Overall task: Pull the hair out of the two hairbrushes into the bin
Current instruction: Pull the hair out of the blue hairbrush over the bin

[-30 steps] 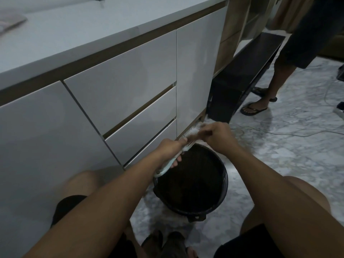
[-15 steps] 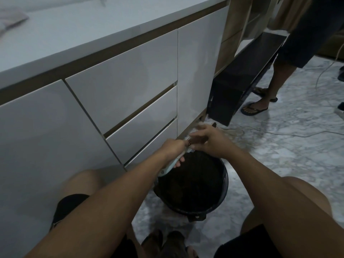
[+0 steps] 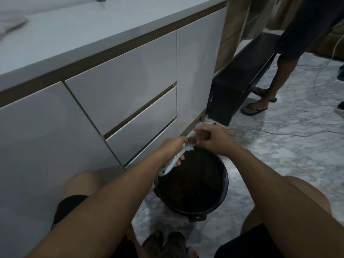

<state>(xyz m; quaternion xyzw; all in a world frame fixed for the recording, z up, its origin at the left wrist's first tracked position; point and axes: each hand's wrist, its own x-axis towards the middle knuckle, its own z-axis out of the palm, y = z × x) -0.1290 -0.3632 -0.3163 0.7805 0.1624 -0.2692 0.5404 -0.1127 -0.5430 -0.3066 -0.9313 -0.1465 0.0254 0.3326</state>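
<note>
My left hand (image 3: 172, 147) grips a pale blue hairbrush (image 3: 170, 164) by its handle and holds it tilted over the far rim of a round black bin (image 3: 222, 196) on the floor. The brush head points up and away from me. My right hand (image 3: 214, 136) is closed over the brush head, and its fingers pinch a brownish tuft of hair (image 3: 193, 140) on the bristles. Only this one brush is in view. The bin's inside looks dark.
White drawer cabinets (image 3: 121, 90) under a white counter stand close on the left. A black bench (image 3: 240, 81) sits beyond the bin. Another person's legs in flip-flops (image 3: 255, 108) stand at the back right. Cables (image 3: 279, 132) lie across the marble floor.
My right hand has shifted a little along the brush head, still pinching at the bristles. The brush in my left hand stays over the bin's rim.
</note>
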